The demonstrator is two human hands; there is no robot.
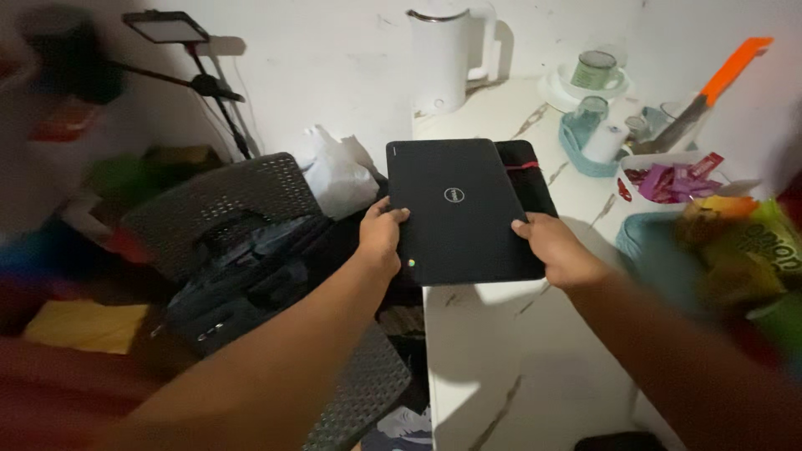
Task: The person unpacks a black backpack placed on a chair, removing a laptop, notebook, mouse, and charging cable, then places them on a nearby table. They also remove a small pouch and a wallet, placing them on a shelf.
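Observation:
A closed black laptop (458, 209) is held flat over the left edge of a white marble-patterned counter (518, 351). My left hand (382, 238) grips its left edge, thumb on top. Its right edge is gripped by my right hand (558, 249). Beneath the laptop's far right corner lies a black sleeve with a red stripe (528, 171).
A white electric kettle (443, 58) stands at the back of the counter. To the right are a teal basket with cups (589, 138), a white tray of sachets (677, 179) and colourful snack packets (743, 250). Left of the counter a grey mesh chair (225, 209) holds dark bags, with a white plastic bag (338, 175) behind.

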